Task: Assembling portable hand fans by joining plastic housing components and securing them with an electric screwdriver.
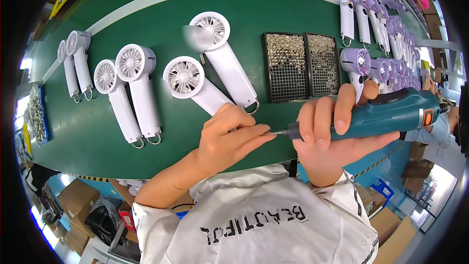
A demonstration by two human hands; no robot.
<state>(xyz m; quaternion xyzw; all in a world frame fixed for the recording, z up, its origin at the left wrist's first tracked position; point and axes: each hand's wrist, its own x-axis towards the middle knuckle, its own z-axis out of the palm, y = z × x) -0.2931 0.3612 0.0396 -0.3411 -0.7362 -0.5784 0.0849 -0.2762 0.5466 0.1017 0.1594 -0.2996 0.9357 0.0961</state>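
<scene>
My right hand (325,132) is wrapped round a teal electric screwdriver (386,114), which lies level with its bit (280,132) pointing left. At the bit's tip, the thumb and fingers of my left hand (225,134) are pinched together; whatever small thing they hold is hidden. Just beyond my left hand lie two white handheld fans, an upper fan (229,66) and a lower fan (210,97) whose handle end my hand partly covers. Two black trays of small screws, a left tray (289,84) and a right tray (325,80), stand beyond the screwdriver.
On the green table (181,29), a pair of white fans (132,102) lies at left, with another pair (80,68) farther left. Many purple-and-white fans (355,61) crowd the right side. A blue bin of metal parts (38,117) sits at the left edge. Cardboard boxes (78,198) stand below.
</scene>
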